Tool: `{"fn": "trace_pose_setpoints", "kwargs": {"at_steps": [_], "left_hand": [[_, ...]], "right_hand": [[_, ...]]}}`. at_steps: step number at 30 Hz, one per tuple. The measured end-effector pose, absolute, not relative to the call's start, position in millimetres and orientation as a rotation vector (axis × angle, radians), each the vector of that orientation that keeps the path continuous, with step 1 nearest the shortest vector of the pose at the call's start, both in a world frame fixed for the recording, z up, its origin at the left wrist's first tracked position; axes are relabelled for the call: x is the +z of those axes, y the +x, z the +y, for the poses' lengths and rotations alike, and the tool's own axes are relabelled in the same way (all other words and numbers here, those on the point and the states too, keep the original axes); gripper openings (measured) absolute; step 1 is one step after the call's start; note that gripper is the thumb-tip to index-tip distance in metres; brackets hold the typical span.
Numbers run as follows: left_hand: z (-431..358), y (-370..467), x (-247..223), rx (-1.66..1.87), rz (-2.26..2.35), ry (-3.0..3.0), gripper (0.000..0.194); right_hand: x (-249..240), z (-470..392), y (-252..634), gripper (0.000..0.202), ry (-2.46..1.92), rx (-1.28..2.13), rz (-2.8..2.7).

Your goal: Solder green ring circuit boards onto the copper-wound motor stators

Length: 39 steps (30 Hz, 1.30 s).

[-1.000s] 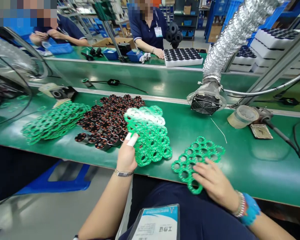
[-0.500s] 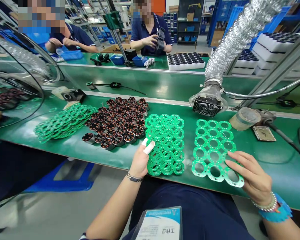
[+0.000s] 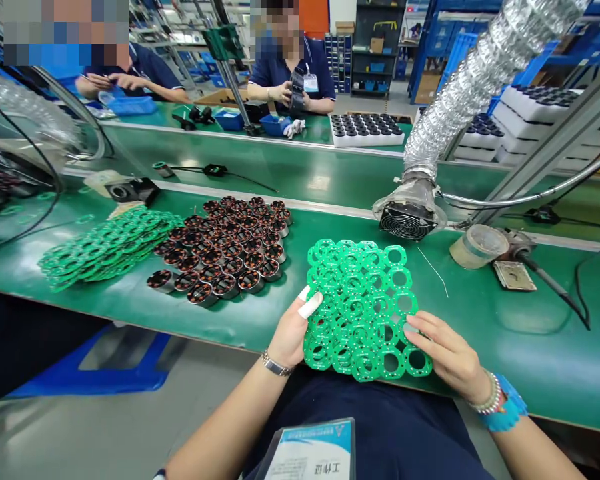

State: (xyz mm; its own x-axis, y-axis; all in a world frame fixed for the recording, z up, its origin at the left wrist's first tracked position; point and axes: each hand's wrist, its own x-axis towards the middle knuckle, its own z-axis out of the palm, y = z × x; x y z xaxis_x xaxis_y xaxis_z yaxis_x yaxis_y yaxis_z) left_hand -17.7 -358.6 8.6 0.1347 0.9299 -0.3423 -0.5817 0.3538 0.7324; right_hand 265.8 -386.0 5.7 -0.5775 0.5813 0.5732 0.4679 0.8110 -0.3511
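Observation:
My left hand (image 3: 294, 331) grips the left edge of several overlapping green circuit board panels (image 3: 343, 300) with round holes, its thumb and a finger wrapped in white. On the right, my right hand (image 3: 447, 353) is closed on the edge of another circuit board panel (image 3: 396, 279), which partly overlaps the ones in my left hand. The panels are above the table's front edge. Left of them, many copper-wound motor stators (image 3: 225, 250) stand on the green table, apart from my hands.
A stack of green panels (image 3: 110, 247) lies at left. A fan with a silver duct (image 3: 407, 220) hangs behind my right hand. A clear round tub (image 3: 479, 245), a soldering iron (image 3: 555, 283) and a thin white wire (image 3: 433, 272) lie at right. Two people sit across the bench.
My right hand has moved left with its panel, which now overlaps the panels in my left hand. The thin wire on the table has come into plain view.

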Motion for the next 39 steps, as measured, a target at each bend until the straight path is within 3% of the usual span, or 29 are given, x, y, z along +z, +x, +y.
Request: {"fn": "trace_pose_setpoints", "kwargs": {"at_steps": [4,11,14,24,26,31,35,39], "left_hand": [[-359,-18,5,1.154,0.899,0.496,0.051],[-357,-18,1,1.204,0.945,0.461,0.049],[-355,-20,2,1.241,0.953,0.490,0.051],[-353,-30,3,1.175,0.907,0.574,0.055],[-354,-28,3,1.145,0.880,0.596,0.055],[-355,-15,6,1.064,0.858,0.653,0.055],[-357,-5,8,1.029,0.851,0.699,0.055],[-361,-1,4,1.031,0.847,0.679,0.053]], "right_hand": [[8,-385,257,0.037,-1.042,0.563,-2.041],[15,-386,236,0.039,-1.187,1.640,-1.201],[12,-389,232,0.030,-1.226,1.813,-1.076],[63,-311,340,0.015,-1.259,0.725,-0.995],[79,-295,341,0.020,-1.306,0.746,-1.041],[97,-280,267,0.029,-1.334,1.129,-1.769],[77,-273,207,0.019,-1.194,0.607,-2.134],[47,-271,190,0.012,-1.302,0.426,-2.095]]}}
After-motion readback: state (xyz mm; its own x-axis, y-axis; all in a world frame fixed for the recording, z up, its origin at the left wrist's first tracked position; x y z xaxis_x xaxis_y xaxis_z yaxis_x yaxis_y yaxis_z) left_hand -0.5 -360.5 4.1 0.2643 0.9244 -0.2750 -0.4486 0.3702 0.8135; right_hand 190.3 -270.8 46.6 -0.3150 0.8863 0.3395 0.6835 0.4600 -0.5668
